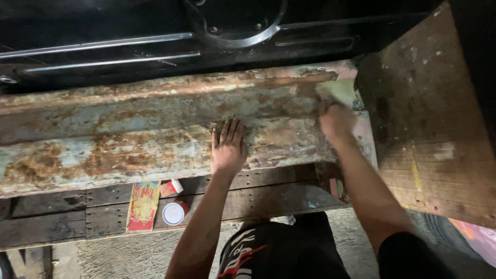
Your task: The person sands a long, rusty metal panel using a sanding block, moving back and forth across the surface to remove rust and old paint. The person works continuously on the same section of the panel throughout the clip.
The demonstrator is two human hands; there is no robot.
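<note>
A dim workshop floor of rough concrete fills the bottom of the frame, with black car bodywork [155, 31] and chrome trim strips across the top. The largest thing is a long rusty metal panel [129, 139], flaking pale blue paint and brown rust, running from the left edge to right of centre across the middle of the frame. It rests on a dark plank bench [258, 199] whose front edge shows below it. A big worn wooden board [434, 129] leans at the right side, touching the panel's right end.

The left hand [227, 147] lies flat on the panel at the centre of the frame, fingers together and stretched out, palm down, gripping nothing. The right hand [336, 121] presses on the panel's upper right end; it is blurred, so whether its fingers curl around anything cannot be told.

On the bench at lower left lie a red and yellow flat packet [143, 205], a small round tin with a white lid [173, 213], lid on so its contents are hidden, and a small red and white box [173, 187]. Open floor lies below the bench's front edge.
</note>
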